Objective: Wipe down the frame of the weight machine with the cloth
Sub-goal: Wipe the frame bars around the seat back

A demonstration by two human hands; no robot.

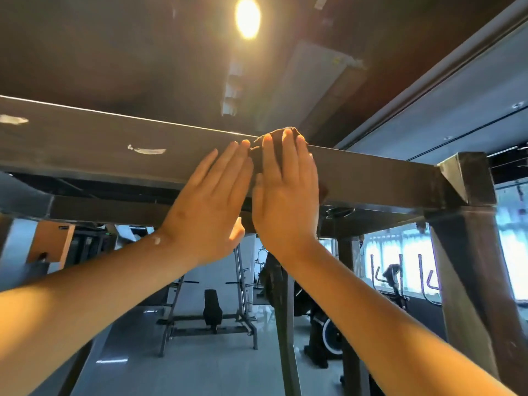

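1. We count two hands raised to one dark horizontal beam [100,144] of the weight machine's frame.
2. Our right hand [285,195] presses one dark brown cloth [257,164] flat against the beam's near face, fingers [287,150] straight and together. The cloth peeks over the top edge.
3. Our left hand [208,207] lies just left of it, fingers straight, gripping nothing, tips at the cloth's edge.
4. Two white scuffs [147,150] mark the beam further left.
5. One upright post [471,252] joins the beam at right, one ceiling lamp [247,17] glows above, and one bench [213,308] stands far off.

Brown cloth [258,160] on overhead frame beam [85,144]
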